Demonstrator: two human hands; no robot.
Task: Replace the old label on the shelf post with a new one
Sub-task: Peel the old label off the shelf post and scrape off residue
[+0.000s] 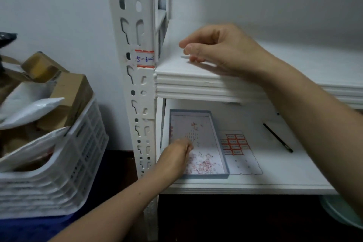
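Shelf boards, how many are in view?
2. The upper shelf board lies under the right hand; the lower shelf board carries the blue tray and pen. More may be out of frame.

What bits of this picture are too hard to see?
Head view:
The label: its writing's end wraps round the post corner.
The left hand: fingertips blurred in the tray; holding anything, unclear.
The right hand: curled fingers hide whatever they pinch, if anything.
The label sheet: print too small.
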